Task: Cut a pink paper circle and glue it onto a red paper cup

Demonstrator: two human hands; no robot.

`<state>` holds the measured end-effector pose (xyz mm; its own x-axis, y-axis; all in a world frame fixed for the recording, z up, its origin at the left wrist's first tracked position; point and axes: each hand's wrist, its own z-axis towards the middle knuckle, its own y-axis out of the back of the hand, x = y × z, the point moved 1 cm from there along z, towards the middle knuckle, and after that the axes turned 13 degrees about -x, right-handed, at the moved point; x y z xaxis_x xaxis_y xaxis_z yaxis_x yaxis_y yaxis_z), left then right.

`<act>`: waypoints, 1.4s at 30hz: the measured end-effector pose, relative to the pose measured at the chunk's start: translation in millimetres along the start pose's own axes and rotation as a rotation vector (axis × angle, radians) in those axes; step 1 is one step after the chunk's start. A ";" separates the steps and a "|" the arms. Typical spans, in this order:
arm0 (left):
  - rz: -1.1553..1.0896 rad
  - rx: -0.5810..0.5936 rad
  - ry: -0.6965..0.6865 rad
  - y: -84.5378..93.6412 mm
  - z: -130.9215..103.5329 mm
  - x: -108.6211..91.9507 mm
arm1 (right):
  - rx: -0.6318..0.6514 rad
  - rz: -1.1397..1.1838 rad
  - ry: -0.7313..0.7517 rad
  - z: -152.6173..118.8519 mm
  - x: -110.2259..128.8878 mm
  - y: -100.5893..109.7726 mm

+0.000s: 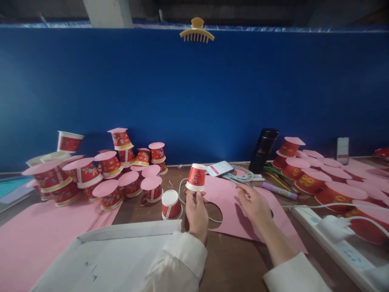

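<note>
My left hand point(197, 215) pinches a red paper cup point(196, 177) by its white rim, and the cup is upside down. Another upturned red cup point(172, 207) stands on the table just left of that hand. To the right, my right hand point(251, 201) is over a sheet of pink paper point(235, 221) with its fingers loosely apart and nothing visible in them. Round pieces are cut out of this sheet; a white cable shows through one hole. Many upturned cups with pink paper discs point(105, 188) on top stand stacked on the left.
More disc-topped cups point(311, 180) stand at right, near a white power strip point(331, 239) with plugs. A phone point(220, 168), coiled cable point(243, 175), black flask point(263, 150) and pens point(279, 190) lie or stand behind the sheet. A white box point(121, 259) is front left; a blue partition point(194, 93) rises behind.
</note>
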<state>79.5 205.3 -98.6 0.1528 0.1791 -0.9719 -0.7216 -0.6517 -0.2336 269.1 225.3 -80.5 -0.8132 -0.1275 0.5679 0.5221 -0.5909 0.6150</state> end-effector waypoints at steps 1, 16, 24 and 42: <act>0.014 0.018 -0.002 -0.4 -1.5 0.0 | 0.058 -0.025 0.052 -2.6 2.5 -3.0; 0.076 0.479 -0.249 -3.3 -45.9 -5.7 | 0.431 -0.415 0.353 -33.7 31.5 -14.2; 0.035 0.451 -0.196 -1.3 -46.1 -7.0 | 0.453 -0.438 0.360 -29.8 40.6 -8.2; -0.015 0.197 0.039 -7.7 -26.5 0.3 | 0.341 -0.284 0.115 -9.8 36.6 -5.5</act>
<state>103.0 190.8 -97.8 0.1880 0.1570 -0.9695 -0.8367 -0.4913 -0.2418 233.9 216.0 -68.5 -0.9494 -0.0973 0.2986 0.3139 -0.3217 0.8933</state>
